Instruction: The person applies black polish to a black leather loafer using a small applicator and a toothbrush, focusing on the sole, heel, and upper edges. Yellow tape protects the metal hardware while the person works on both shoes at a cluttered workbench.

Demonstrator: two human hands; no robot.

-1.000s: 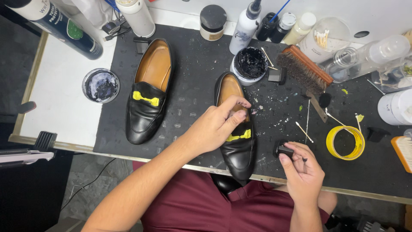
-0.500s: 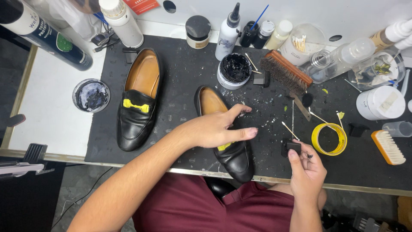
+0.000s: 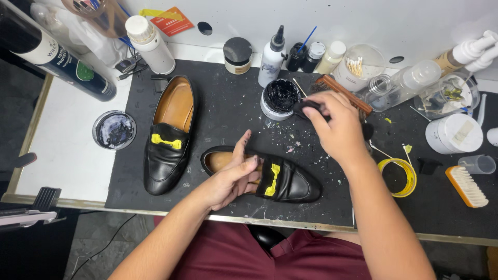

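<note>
A black loafer [image 3: 288, 181] with yellow tape over its buckle lies sideways on the black mat [image 3: 228, 114], toe pointing right. My left hand [image 3: 233, 179] grips its heel end and opening. My right hand [image 3: 337, 124] pinches a small black sponge [image 3: 307, 107] at the rim of an open jar of black polish [image 3: 279, 98]. The second black loafer [image 3: 169, 140], also taped yellow, stands to the left, toe toward me.
Bottles, jars and a wooden brush [image 3: 342, 93] line the back of the mat. A roll of yellow tape [image 3: 398, 177] and a small orange brush [image 3: 466, 185] lie at right. A polish-smeared lid [image 3: 113, 129] sits on the white surface at left, beside a dark spray can [image 3: 57, 54].
The near loafer has been turned from pointing toward me to lying sideways. My right hand has gone from the front edge up to the polish jar with the sponge.
</note>
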